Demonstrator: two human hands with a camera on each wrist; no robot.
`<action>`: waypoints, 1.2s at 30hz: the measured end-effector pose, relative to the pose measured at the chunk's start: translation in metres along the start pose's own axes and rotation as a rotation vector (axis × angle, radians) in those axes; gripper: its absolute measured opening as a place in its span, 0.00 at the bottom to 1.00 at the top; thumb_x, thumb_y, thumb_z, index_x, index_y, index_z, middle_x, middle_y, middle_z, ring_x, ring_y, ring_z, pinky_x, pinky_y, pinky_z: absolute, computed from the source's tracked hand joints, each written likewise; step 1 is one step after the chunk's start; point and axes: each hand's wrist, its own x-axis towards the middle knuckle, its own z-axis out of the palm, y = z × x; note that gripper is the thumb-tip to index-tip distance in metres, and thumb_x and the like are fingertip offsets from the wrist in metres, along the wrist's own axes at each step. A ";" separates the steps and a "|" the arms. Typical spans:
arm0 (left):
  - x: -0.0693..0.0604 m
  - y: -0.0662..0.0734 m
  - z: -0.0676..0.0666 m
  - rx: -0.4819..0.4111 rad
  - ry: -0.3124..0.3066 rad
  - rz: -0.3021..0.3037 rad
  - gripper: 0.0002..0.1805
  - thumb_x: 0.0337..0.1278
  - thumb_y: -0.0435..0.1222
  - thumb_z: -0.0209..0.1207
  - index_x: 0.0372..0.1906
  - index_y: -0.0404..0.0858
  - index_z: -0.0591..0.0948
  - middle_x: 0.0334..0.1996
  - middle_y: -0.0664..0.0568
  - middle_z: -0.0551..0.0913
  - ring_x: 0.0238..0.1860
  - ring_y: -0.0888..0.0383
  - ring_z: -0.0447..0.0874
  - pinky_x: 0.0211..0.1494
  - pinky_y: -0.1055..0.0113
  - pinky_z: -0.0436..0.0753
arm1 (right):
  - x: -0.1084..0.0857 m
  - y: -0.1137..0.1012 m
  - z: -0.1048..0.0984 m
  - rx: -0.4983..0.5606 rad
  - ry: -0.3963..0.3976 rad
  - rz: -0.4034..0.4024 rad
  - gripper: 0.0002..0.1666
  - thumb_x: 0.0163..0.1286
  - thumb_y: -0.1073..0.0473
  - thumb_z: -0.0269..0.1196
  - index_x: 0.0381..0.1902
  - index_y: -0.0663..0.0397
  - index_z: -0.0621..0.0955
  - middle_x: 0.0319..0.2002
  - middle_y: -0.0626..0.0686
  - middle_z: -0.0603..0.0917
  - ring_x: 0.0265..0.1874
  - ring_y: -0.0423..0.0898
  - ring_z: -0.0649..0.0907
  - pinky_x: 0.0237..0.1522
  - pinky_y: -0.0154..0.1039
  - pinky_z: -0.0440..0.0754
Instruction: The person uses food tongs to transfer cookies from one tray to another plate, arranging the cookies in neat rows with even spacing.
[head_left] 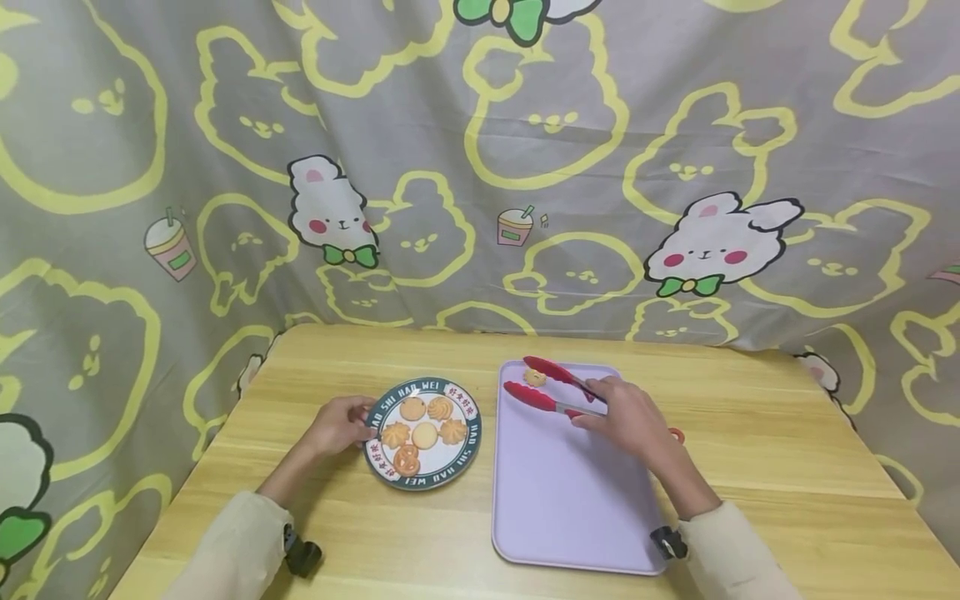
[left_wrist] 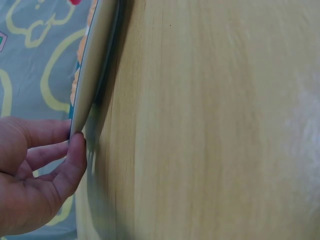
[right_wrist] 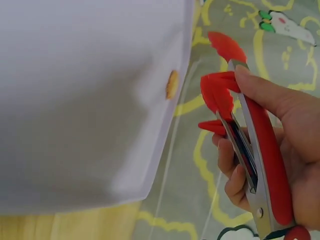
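My left hand (head_left: 341, 425) pinches the left rim of a round plate (head_left: 467, 457) with a dark green lettered border. In the left wrist view, thumb and fingers hold the plate's edge (left_wrist: 92, 60). Several cookies (head_left: 424, 435) lie on it, one of them pretzel-shaped (head_left: 407, 460). My right hand (head_left: 630, 417) grips red-tipped metal tongs (head_left: 551, 403) above a light purple tray (head_left: 570, 500). The tongs' tips stand apart, one on either side of a small cookie (head_left: 535, 377) near the tray's far left corner. In the right wrist view this cookie (right_wrist: 172, 85) lies apart from the tongs (right_wrist: 270, 170).
A wooden table (head_left: 780, 467) carries the plate on the left and the tray on the right, with a narrow strip of wood between them. A grey curtain (head_left: 420, 108) with yellow cartoon outlines hangs behind the table. Both wrists wear small black cameras (head_left: 302, 554).
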 end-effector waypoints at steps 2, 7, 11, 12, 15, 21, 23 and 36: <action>0.000 -0.001 0.000 0.000 0.001 0.003 0.30 0.43 0.24 0.64 0.57 0.26 0.74 0.36 0.40 0.78 0.33 0.55 0.77 0.29 0.68 0.86 | 0.004 0.005 0.002 -0.020 0.013 0.007 0.36 0.50 0.48 0.73 0.54 0.62 0.79 0.35 0.57 0.82 0.30 0.49 0.75 0.29 0.40 0.76; 0.001 -0.002 0.000 0.000 0.000 -0.006 0.30 0.43 0.24 0.63 0.58 0.26 0.74 0.36 0.40 0.78 0.33 0.55 0.77 0.30 0.68 0.86 | 0.011 0.015 0.008 -0.045 -0.002 0.057 0.34 0.50 0.48 0.73 0.51 0.61 0.80 0.26 0.53 0.75 0.26 0.48 0.72 0.24 0.36 0.66; 0.001 -0.002 0.001 0.000 0.003 -0.012 0.30 0.43 0.24 0.63 0.58 0.27 0.74 0.36 0.41 0.78 0.33 0.55 0.77 0.30 0.68 0.86 | 0.013 0.018 0.011 -0.044 -0.025 0.095 0.34 0.51 0.47 0.73 0.51 0.62 0.80 0.24 0.52 0.72 0.26 0.48 0.71 0.23 0.35 0.64; 0.001 -0.002 0.001 -0.001 0.003 -0.012 0.30 0.43 0.24 0.63 0.58 0.27 0.74 0.36 0.41 0.78 0.33 0.55 0.77 0.30 0.68 0.86 | 0.013 0.018 0.012 -0.045 -0.026 0.098 0.34 0.51 0.47 0.73 0.51 0.62 0.80 0.24 0.52 0.72 0.26 0.48 0.71 0.23 0.35 0.64; 0.001 -0.002 0.000 0.003 0.002 -0.013 0.29 0.44 0.25 0.63 0.58 0.27 0.74 0.36 0.41 0.77 0.33 0.55 0.77 0.30 0.67 0.86 | 0.013 0.015 0.011 -0.045 -0.028 0.101 0.33 0.51 0.47 0.72 0.51 0.62 0.80 0.22 0.52 0.70 0.24 0.47 0.71 0.22 0.34 0.63; 0.002 -0.002 0.000 0.010 0.002 -0.014 0.30 0.44 0.25 0.63 0.58 0.27 0.74 0.36 0.42 0.78 0.33 0.55 0.77 0.30 0.68 0.86 | 0.011 0.009 0.013 -0.049 -0.044 0.124 0.31 0.51 0.48 0.73 0.48 0.62 0.81 0.21 0.52 0.69 0.22 0.47 0.71 0.21 0.34 0.62; 0.002 -0.002 0.000 0.010 0.004 -0.011 0.30 0.43 0.25 0.63 0.58 0.27 0.74 0.36 0.42 0.78 0.33 0.55 0.77 0.30 0.67 0.86 | 0.010 0.008 0.014 -0.054 -0.047 0.133 0.32 0.50 0.48 0.73 0.49 0.62 0.81 0.21 0.52 0.69 0.22 0.47 0.71 0.20 0.33 0.62; 0.001 -0.001 0.001 0.013 0.003 -0.023 0.29 0.45 0.25 0.63 0.58 0.28 0.74 0.37 0.42 0.78 0.35 0.55 0.77 0.30 0.67 0.85 | 0.007 0.006 0.010 -0.054 -0.046 0.107 0.29 0.52 0.48 0.72 0.48 0.61 0.82 0.20 0.52 0.70 0.21 0.46 0.70 0.20 0.33 0.62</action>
